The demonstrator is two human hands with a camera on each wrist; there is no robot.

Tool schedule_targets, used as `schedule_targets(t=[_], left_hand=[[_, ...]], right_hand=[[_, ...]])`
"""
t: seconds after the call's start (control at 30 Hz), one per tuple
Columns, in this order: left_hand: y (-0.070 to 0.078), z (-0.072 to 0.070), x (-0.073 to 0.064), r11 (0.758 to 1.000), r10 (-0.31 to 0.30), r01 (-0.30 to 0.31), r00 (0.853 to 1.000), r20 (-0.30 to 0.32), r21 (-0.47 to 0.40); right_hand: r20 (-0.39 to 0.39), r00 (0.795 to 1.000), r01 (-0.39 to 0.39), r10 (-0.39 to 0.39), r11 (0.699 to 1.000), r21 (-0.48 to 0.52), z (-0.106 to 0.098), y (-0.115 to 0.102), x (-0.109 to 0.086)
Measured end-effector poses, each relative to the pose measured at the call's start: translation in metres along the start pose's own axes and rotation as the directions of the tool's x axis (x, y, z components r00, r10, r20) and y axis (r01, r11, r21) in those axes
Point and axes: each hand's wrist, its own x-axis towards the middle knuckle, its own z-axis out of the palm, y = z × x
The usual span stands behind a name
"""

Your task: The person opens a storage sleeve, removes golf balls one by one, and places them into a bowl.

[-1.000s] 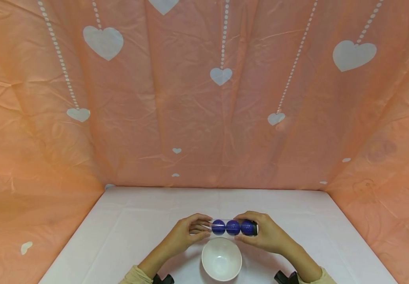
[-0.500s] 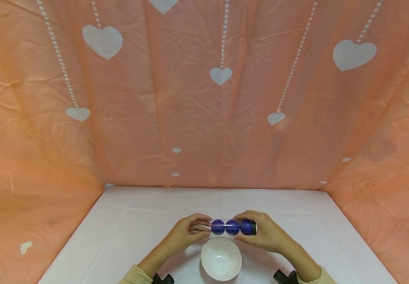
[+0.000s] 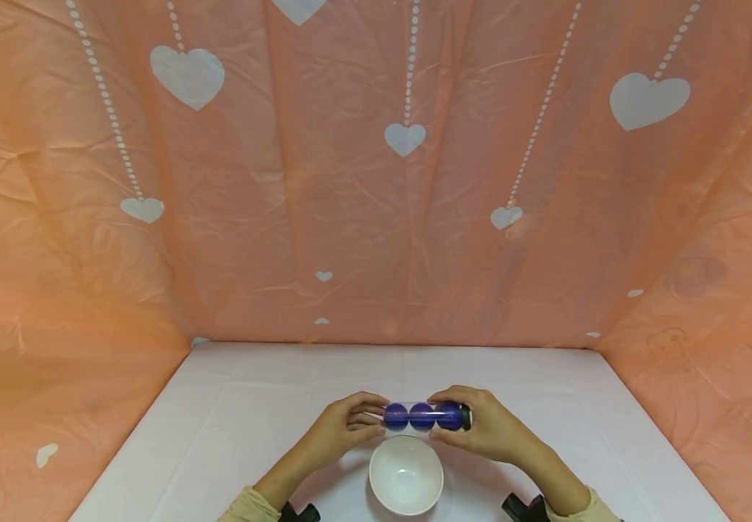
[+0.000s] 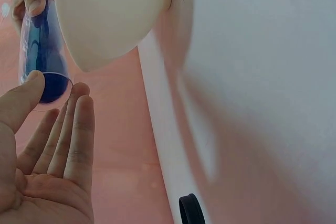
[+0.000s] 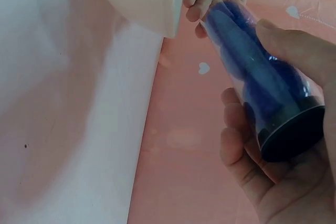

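A clear tube with a black end cap lies sideways above the far side of a white bowl. Three blue balls sit in a row inside it. My right hand grips the capped end, the thumb on one side and the fingers round the other. At the opposite end, my left hand pinches the rim between thumb and fingertips. The left wrist view shows a ball right at that end, between the thumb and fingers. From the right wrist, the black cap faces the right palm.
The bowl stands on a white-covered table, just in front of the tube. Orange sheeting with white hearts hangs behind and along both sides. Black wrist mounts show near each sleeve.
The balls have slid left inside the tube, toward my left hand, leaving a gap near the cap. Both hands have barely moved and keep their hold. The bowl stays put.
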Motion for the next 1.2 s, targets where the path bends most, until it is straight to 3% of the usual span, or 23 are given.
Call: schedule_targets(t=[0.3,0.73,1.2], left_hand=[[-0.002,-0.001,0.001,1.0,0.0,0.0,1.0,-0.024,0.01],[0.0,-0.003,0.0,0.999,-0.024,0.024,1.0,0.0,-0.044],[0.002,-0.005,0.0,0.999,-0.024,0.023,0.999,-0.033,-0.038]], right_hand=[[-0.025,1.0,-0.004,0.003,0.999,-0.038,0.003,0.004,-0.002],[-0.055,0.998,0.023,-0.023,1.0,-0.01,0.008,0.01,-0.002],[-0.077,0.997,0.029,-0.028,1.0,0.012,0.008,0.015,-0.004]])
